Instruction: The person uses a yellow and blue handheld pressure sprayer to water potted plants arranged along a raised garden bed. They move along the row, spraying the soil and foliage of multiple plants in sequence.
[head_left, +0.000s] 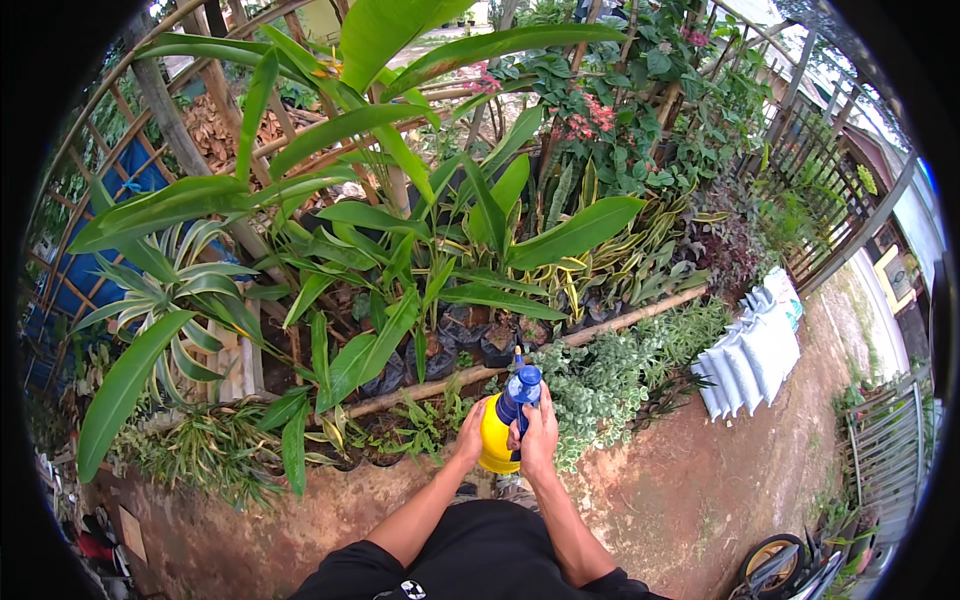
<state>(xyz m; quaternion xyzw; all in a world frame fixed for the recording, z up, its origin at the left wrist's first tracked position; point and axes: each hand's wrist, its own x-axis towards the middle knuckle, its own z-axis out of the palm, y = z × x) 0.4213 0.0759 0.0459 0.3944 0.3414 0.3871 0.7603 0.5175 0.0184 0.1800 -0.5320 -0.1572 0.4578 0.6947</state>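
A pump pressure sprayer (495, 439) with a yellow tank and a blue head is in front of my body, its nozzle turned away from me towards the plants. My right hand (540, 435) is wrapped around its blue handle. Against the left side of the yellow tank lies my left hand (471, 435), helping to hold it. Just beyond the nozzle, small plants grow in black plastic grow bags (499, 349). Broad green leaves (390, 341) of a tall plant spread to the left of the sprayer.
A bamboo pole (637, 315) edges the bed, with variegated low foliage (592, 390) in front. White filled sacks (750, 360) lie to the right on bare ground. A wheel (772, 566) shows at lower right, below a metal gate (889, 442). Wooden lattice (112, 187) stands at left.
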